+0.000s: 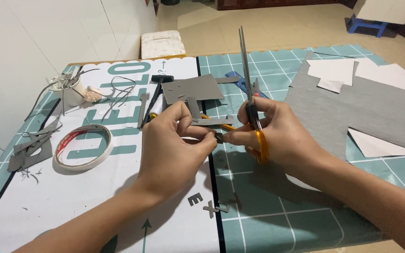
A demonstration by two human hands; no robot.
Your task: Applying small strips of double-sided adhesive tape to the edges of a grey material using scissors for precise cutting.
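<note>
Head view shows the left hand [172, 145] pinching a small dark grey paper scrap [219, 137] between thumb and fingertips, just in front of the big grey card sheet [193, 87]. The right hand [277, 136] also pinches that scrap while its fingers curl through the orange-handled steel scissors [254, 117], blades pointing up. A white tape roll [83, 146] lies well left of the sheet.
</note>
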